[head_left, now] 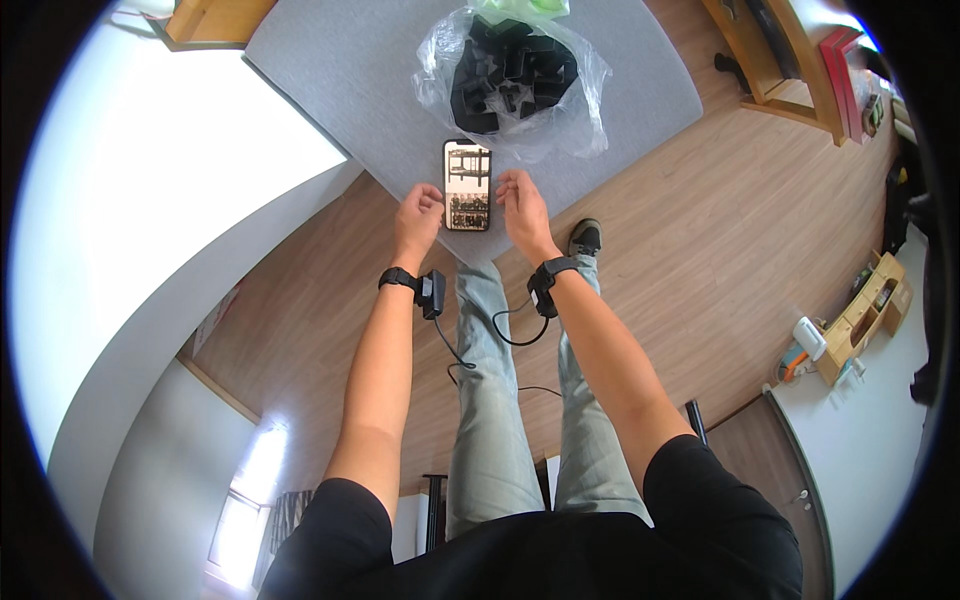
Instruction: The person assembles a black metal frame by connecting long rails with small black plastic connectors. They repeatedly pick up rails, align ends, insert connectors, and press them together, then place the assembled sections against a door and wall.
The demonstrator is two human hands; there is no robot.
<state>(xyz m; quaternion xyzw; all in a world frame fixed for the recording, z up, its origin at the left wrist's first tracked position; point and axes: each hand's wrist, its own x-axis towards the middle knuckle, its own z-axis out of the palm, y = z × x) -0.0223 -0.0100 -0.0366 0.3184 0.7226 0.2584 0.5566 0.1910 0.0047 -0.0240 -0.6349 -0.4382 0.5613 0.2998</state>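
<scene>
A black-framed smartphone (467,185) lies face up near the close corner of the grey fabric-covered surface, its lit screen showing pictures of a rack-like frame and dark parts. Just left of it rests my left hand (418,213), fingers loosely bent and slightly apart, with nothing visible in them. On the other side, my right hand (525,210) is open, its curved fingers close to the phone's right edge. Beyond the phone sits a clear plastic bag (590,115), spread wide around a pile of black plastic pieces (510,75).
The grey surface (340,65) ends in a corner over my knees. A pale green plastic item (525,8) lies at its far edge. Black straps with small boxes and cables (430,293) circle both wrists. Wooden furniture (780,60) stands at the far right on the wood floor.
</scene>
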